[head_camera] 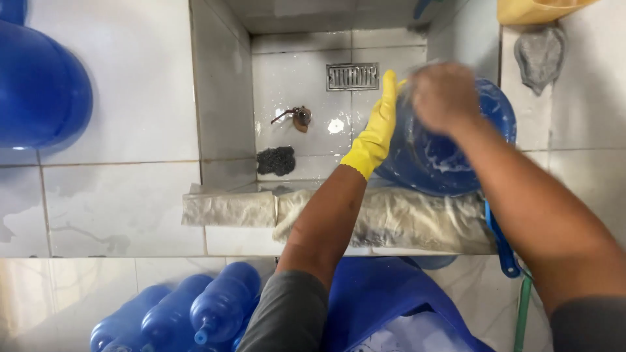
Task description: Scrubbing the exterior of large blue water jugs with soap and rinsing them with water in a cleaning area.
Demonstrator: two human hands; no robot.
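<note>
**Blue jug braced on the ledge, both hands on it**

Blue plastic fills the right of my view: a big water jug (450, 153) lies tipped on the cloth-covered ledge (228, 208) at the edge of the tiled basin (306, 98), streaked with suds. Its long axis seems to run away from me toward the basin, though the neck end is hidden, so I cannot tell for sure.

My left hand (377, 133), in a yellow glove, is flat and open, fingers straight and pointing away, pressed against the jug's left side; it grips nothing. My right hand (445, 96) sits on top of the jug, bare and blurred. It looks curled, perhaps over a scrubber, but I cannot tell what it holds, if anything. So the jug lies between the hands, the right one uppermost, the left steadying from the side. Both forearms reach forward over the ledge, the right crossing in from the lower right.

In the basin I see a floor drain (352, 76) and a dark scouring pad (276, 160). More blue bottles (195, 306) lie below the ledge.
</note>
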